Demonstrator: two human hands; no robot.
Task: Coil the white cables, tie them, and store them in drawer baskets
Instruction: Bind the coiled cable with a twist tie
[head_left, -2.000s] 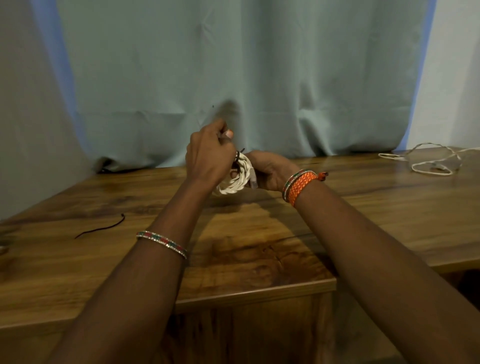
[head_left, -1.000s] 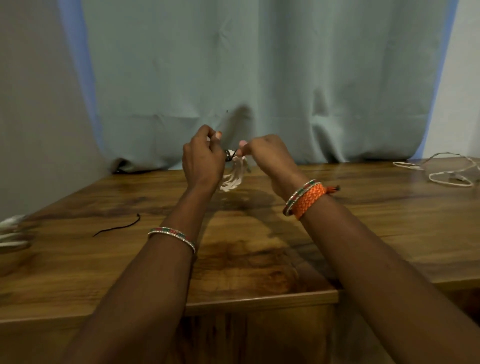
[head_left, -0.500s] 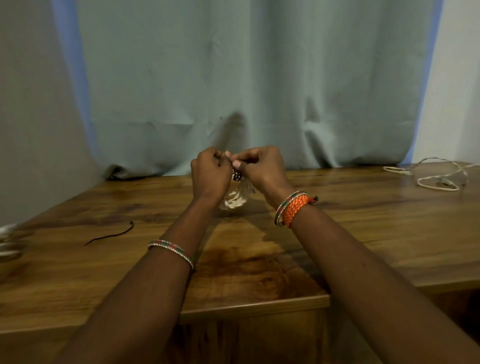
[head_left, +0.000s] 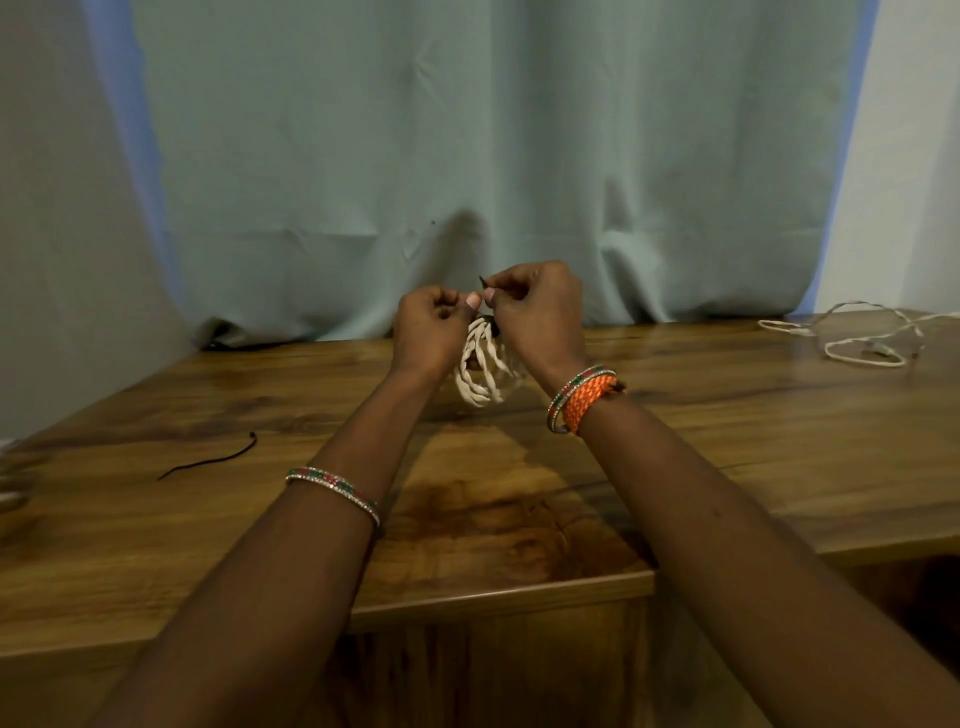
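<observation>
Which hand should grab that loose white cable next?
Probably the right hand. The loose white cable lies far right on the table, on that hand's side. First, both hands must finish with the black tie on the coiled cable.

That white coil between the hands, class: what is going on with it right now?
A person holds a coiled white cable above the wooden table. The left hand and right hand each pinch an end of a black tie at its top. A spare black tie and a loose white cable lie on the table.
</observation>
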